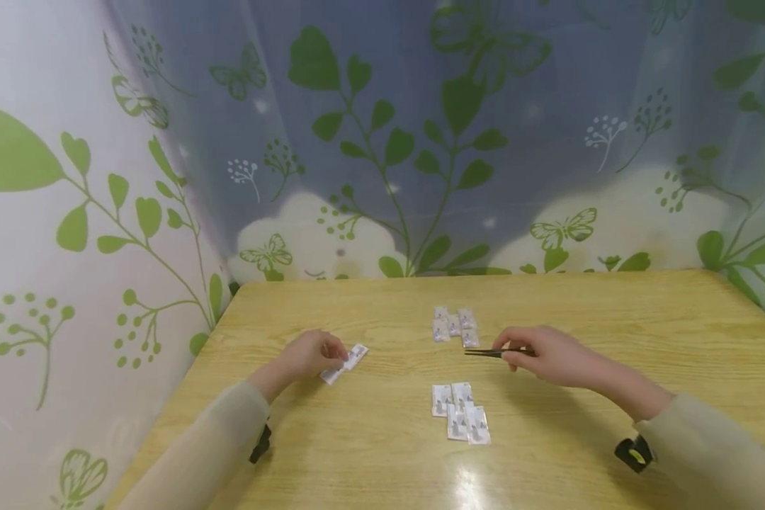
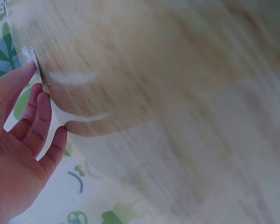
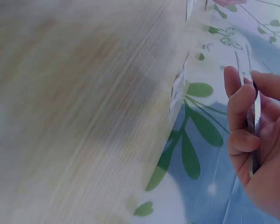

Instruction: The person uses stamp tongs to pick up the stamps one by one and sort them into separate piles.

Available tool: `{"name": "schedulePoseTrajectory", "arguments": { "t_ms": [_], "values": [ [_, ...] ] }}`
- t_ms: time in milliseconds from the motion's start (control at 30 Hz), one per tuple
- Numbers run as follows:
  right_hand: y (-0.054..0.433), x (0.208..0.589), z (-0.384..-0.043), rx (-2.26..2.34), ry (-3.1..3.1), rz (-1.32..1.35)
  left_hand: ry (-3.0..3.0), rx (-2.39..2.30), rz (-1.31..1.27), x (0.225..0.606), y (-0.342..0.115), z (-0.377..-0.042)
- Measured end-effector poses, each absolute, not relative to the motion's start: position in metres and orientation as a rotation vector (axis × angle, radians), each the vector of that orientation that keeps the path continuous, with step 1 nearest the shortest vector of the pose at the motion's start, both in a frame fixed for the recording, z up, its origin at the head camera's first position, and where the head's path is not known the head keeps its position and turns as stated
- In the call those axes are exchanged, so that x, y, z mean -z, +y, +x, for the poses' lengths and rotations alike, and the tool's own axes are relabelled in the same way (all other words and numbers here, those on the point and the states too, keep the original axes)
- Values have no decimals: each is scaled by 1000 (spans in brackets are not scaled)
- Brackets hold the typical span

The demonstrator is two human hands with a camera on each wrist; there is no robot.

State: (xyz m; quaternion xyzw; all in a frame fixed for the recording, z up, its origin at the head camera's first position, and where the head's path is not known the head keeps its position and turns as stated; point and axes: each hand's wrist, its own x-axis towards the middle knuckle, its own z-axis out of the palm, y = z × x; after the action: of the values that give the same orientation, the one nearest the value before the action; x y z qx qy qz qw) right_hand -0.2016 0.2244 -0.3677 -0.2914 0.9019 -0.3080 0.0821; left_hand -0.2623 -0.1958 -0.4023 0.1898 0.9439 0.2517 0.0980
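On the left part of the wooden table, my left hand (image 1: 309, 354) pinches a small flat white packet (image 1: 332, 375) between thumb and fingers. Another white packet (image 1: 357, 355) lies right beside it, partly under the fingertips. In the left wrist view, the thumb and fingertips meet at a thin packet edge (image 2: 37, 63). My right hand (image 1: 551, 356) grips black tweezers (image 1: 484, 352), whose tips point left, just below a group of small clear packets (image 1: 454, 326). Seen from the right wrist, the tweezers (image 3: 257, 112) lie between thumb and fingers, with their tips apart and nothing between them.
Nearer the front, several white printed packets (image 1: 457, 422) lie in a loose cluster. The yellow wooden table (image 1: 370, 453) meets a curtain with green leaves and butterflies (image 1: 382, 156) at the back. A similar leafy sheet (image 1: 89, 297) hangs along the left side.
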Motion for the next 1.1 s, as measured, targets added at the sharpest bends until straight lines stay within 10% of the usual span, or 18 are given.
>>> {"name": "schedulePoseTrajectory", "arguments": {
  "t_ms": [567,1100],
  "values": [
    [126,373,-282,775,2659,-1033,2791,-766,584,409,-200,-262],
    [79,387,-284,657,2611,-1090,2793,-765,591,407,-197,-265]
  ]
}}
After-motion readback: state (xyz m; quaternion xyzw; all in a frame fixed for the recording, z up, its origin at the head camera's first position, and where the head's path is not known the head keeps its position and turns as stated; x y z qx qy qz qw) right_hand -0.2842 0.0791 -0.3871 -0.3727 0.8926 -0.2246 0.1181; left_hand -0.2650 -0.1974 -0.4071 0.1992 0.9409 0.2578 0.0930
